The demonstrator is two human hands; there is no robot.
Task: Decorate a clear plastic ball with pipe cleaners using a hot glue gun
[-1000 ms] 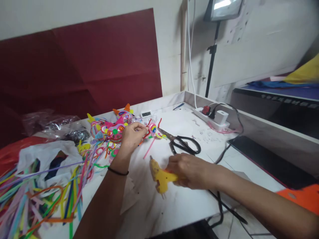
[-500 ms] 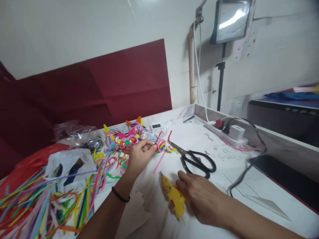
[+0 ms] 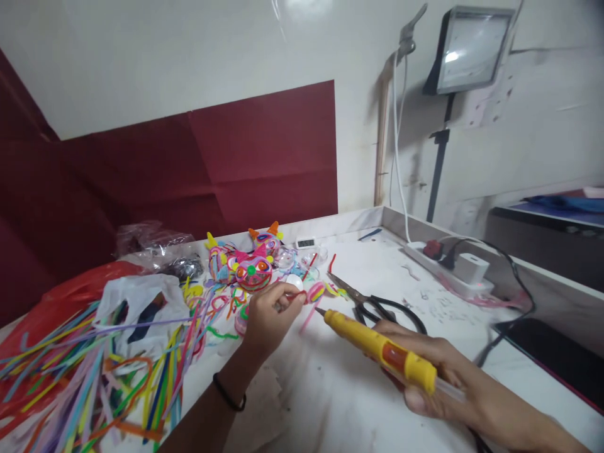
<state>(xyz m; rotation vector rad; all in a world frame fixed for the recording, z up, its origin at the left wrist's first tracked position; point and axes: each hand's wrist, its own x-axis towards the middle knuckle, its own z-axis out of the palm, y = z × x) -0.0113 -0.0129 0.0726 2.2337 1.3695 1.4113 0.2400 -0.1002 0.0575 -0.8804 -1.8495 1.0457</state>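
Observation:
My right hand [image 3: 438,371] is wrapped round a yellow hot glue gun [image 3: 368,343], with a clear glue stick sticking out of its back end. The gun's dark nozzle points up and left, close to my left fingertips. My left hand [image 3: 274,314] is closed in a pinch on a short red pipe cleaner [image 3: 300,297]. Just right of those fingertips is a small striped, multicoloured coiled piece [image 3: 315,291]; whether it touches them I cannot tell. A pink strip [image 3: 310,318] lies below it. Black-handled scissors [image 3: 372,302] lie behind the gun, partly hidden by my right hand.
Colourful cat-like heads [image 3: 253,270] stand at the back beside a small digital display [image 3: 306,243]. Many loose pipe cleaners [image 3: 85,377] and a white plastic bag [image 3: 136,308] cover the left side. A power strip [image 3: 441,267] and a dark phone [image 3: 552,358] lie at right.
The glue gun, low on the table beside my right hand before, is now gripped and raised with its nozzle turned toward my left fingers. The view has shifted slightly left.

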